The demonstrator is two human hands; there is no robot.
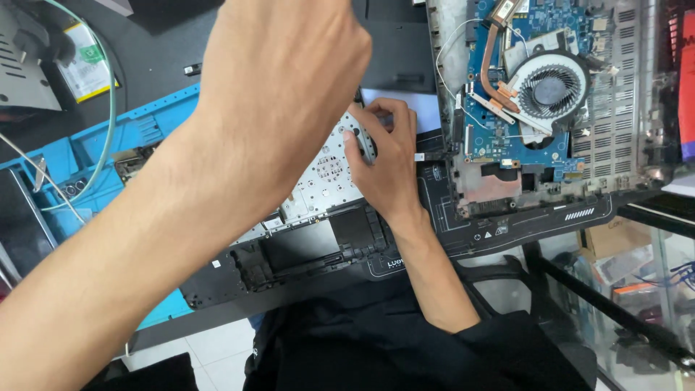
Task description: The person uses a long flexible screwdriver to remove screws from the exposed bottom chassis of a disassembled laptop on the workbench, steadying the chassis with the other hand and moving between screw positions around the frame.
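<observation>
A laptop top cover [318,242] lies face down in front of me, showing the silver back plate of its keyboard [326,174] and a black frame. My right hand [387,163] rests on the plate's far right edge. Its thumb and fingers pinch a small grey part [367,145] there. My left hand [286,72] is raised close to the camera above the cover, back side toward me and fingers curled. Whatever lies in its palm is hidden. My left forearm covers much of the cover's left side.
An opened laptop base [536,108] with a blue circuit board, round fan [550,87] and copper heat pipe sits at right. A blue work mat [94,156] with small tools and a pale green cable [110,116] lies at left. A glass shelf [637,268] stands lower right.
</observation>
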